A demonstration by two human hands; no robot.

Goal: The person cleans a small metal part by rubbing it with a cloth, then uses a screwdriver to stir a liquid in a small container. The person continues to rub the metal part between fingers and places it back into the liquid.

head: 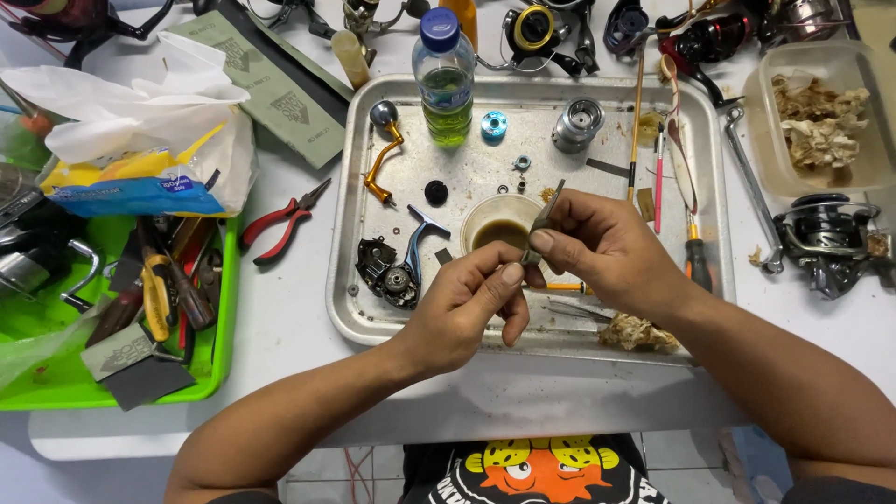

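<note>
While both hands meet over the tray point(347, 280), the right hand point(597, 247) pinches tweezers point(542, 222) between thumb and forefinger, tips angled down toward the left hand point(467, 308). Left thumb and forefinger are pressed together at about 545,300; whatever they grip is too small to tell. Tweezers stand tilted, upper end toward 1 o'clock, lower end just beside the left fingertips.

Judged step: fine handling of a small reel part, held in the left fingers and worked with the tweezers. The next move seems to call for a steady left pinch and a precise tweezer close on the part; a slip would likely drop it into the tray.

Around the hands:
- cup point(499, 229) of brownish liquid, just behind the hands at 12 o'clock.
- reel body point(387, 271) with blue arm, at 9 o'clock of the left hand.
- gold handle point(383, 159) at 11 o'clock; bottle point(444, 79) of greenish fluid at the far tray edge.
- spool point(577, 123) at 12–1 o'clock.
- red pliers point(280, 222) off the tray at 9–10 o'clock; green bin point(224, 308) of tools further left.
- clear tub point(868, 177) with rags at 2 o'clock.
</note>
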